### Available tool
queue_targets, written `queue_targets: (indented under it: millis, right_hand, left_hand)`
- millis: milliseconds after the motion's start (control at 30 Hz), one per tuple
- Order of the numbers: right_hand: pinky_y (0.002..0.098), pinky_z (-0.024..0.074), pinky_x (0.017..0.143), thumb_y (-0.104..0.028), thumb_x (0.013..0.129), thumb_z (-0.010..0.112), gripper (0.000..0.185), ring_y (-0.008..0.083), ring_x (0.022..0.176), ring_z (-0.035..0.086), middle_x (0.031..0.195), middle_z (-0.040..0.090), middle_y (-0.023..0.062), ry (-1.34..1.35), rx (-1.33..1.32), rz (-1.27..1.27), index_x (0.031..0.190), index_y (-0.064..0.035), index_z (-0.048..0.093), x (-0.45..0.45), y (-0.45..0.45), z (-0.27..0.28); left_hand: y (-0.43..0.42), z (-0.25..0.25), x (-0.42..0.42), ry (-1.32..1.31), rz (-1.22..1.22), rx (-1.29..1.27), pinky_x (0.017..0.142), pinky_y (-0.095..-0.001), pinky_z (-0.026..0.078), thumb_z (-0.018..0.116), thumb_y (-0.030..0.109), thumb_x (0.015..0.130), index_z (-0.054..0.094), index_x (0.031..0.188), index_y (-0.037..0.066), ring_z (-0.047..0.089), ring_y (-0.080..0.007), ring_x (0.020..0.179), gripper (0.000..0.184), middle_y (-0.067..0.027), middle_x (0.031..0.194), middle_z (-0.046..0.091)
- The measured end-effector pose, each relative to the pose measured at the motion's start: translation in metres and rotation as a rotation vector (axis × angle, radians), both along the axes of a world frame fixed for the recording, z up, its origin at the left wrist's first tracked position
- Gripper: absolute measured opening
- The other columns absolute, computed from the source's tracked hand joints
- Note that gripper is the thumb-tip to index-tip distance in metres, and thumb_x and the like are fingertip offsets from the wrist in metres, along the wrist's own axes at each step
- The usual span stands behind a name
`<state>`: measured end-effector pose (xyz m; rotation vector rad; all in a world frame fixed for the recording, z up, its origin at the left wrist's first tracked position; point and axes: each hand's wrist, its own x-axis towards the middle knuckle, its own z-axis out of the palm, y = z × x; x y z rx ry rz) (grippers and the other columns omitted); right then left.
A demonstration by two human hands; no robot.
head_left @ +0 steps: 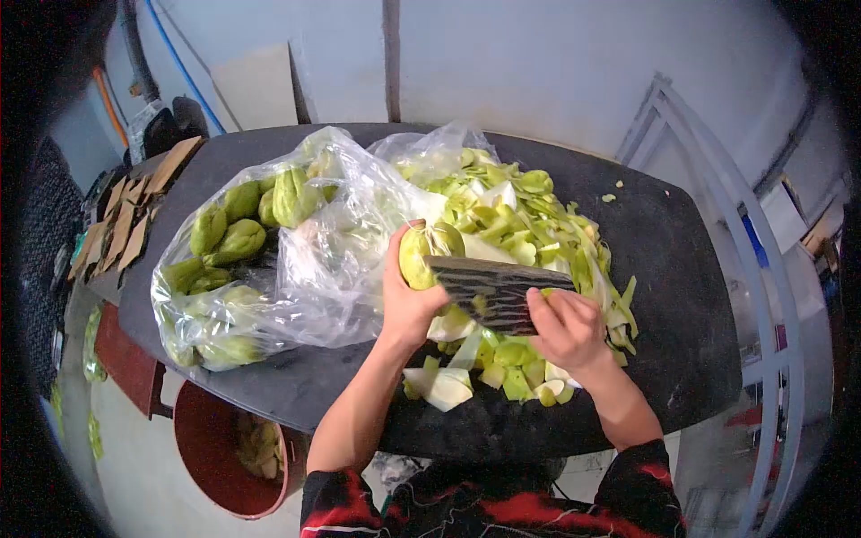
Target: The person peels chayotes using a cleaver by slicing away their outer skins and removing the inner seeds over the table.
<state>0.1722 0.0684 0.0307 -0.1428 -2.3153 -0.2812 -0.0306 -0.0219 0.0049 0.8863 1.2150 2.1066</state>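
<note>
My left hand [411, 300] is closed round a pale green chayote [432, 244], held up over the middle of the table. In my right hand [570, 327] is a knife with a wide, dark, wavy-patterned blade [498, 291]. Its tip end lies against or just in front of the chayote; I cannot tell whether it cuts in. The knife's handle is mostly hidden by my fingers. Behind and below the blade spreads a heap of green peelings [520, 215], and chayote pieces [516, 372] lie nearer to me. Whole chayotes [238, 242] fill a clear plastic bag [332, 278] to the left.
The dark table [664, 269] has rounded corners. Below its left front edge stands a red bucket [202, 448] with scraps inside. Flat brown pieces [126, 220] lie at the far left. A grey metal frame [762, 305] stands right of the table.
</note>
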Motion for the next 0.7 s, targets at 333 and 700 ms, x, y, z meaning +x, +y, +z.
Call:
queue_targets:
  millis: [333, 700]
  right_hand:
    - [0.025, 0.0416, 0.043, -0.005, 0.073, 0.063, 0.016, 0.013, 0.051, 0.05, 0.059, 0.041, -0.0005, -0.063, 0.124, 0.129, 0.088, -0.0014, 0.06, -0.012, -0.026, 0.002]
    - [0.0241, 0.0407, 0.042, -0.004, 0.073, 0.062, 0.014, 0.0124, 0.05, 0.049, 0.059, 0.04, -0.001, -0.076, 0.154, 0.133, 0.086, -0.002, 0.06, -0.013, -0.03, 0.0]
  left_hand:
    - [0.002, -0.018, 0.002, 0.482, 0.137, -0.285, 0.091, -0.0309, 0.046, 0.086, 0.024, 0.062, 0.049, 0.127, 0.009, 0.061, -0.0213, 0.103, 0.076, -0.011, 0.11, 0.063]
    - [0.004, -0.03, 0.002, 0.337, 0.072, -0.205, 0.09, -0.0304, 0.046, 0.087, 0.023, 0.061, 0.05, 0.126, 0.006, 0.061, -0.0189, 0.101, 0.076, -0.0107, 0.11, 0.064]
